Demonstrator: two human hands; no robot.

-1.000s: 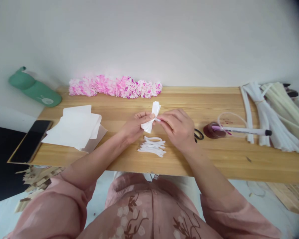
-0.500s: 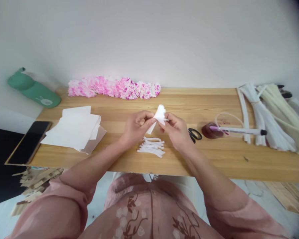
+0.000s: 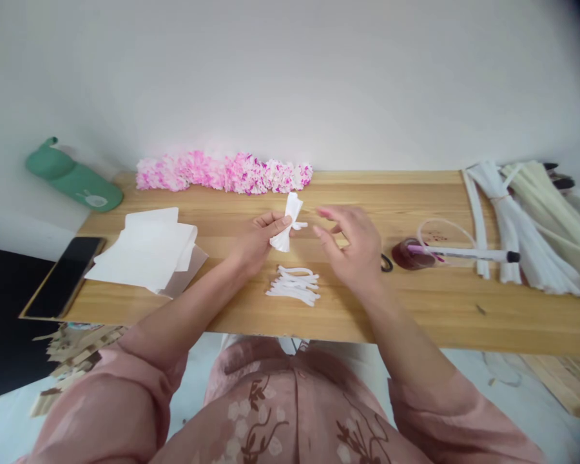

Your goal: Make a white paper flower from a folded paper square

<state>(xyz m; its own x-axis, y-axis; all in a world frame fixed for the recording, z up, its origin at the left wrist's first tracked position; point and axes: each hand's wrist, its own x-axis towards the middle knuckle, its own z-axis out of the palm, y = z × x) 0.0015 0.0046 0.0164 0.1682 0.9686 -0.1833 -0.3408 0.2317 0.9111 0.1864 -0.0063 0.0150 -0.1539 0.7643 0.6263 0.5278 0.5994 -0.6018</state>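
My left hand [image 3: 257, 240] pinches a folded white paper bundle [image 3: 287, 221] at its tied waist, holding it upright above the wooden table [image 3: 367, 303]. A short white tie end sticks out to the right of the bundle. My right hand [image 3: 352, 243] hovers just right of it with fingers spread, a little blurred, holding nothing. Below the hands lies a small heap of short white pipe-cleaner pieces [image 3: 294, 286].
A row of pink-and-white paper flowers [image 3: 225, 172] lines the back edge. White paper sheets [image 3: 145, 246] and a black phone [image 3: 64, 276] lie at left, a green bottle [image 3: 72, 180] beyond. Scissors [image 3: 386, 263], a dark ink cup [image 3: 406, 254], a pen [image 3: 464, 252] and long white pipe cleaners [image 3: 526, 225] sit at right.
My right hand has let go of the bundle and moved right with fingers opening. My left hand keeps the bundle, now turned upright.
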